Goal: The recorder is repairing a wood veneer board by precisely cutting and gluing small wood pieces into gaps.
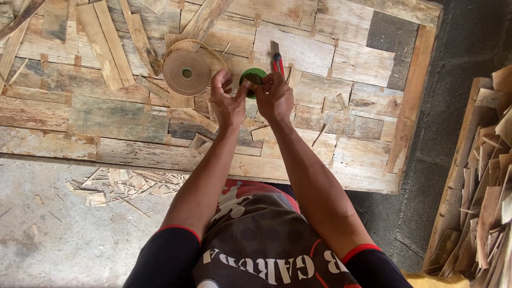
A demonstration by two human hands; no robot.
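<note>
Both hands are meeting over the bench (133, 122), left hand (226, 104) and right hand (274, 96) pinching a green tape roll (250, 76); red utility knife (277, 64) beyond, brown tape roll (186, 72) leftward. Keeping the strip taut seems wise.

Tape roll (186, 72) lies on the worktop (106, 117), left of both hands. Cutter (277, 63) sits just behind the right hand (274, 98). Wood scrap pile (488, 186) stands right of the worktop.

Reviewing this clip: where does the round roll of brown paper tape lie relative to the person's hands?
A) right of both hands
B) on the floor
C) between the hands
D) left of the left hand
D: the round roll of brown paper tape lies on the patchwork wooden panel, left of the left hand.
</note>
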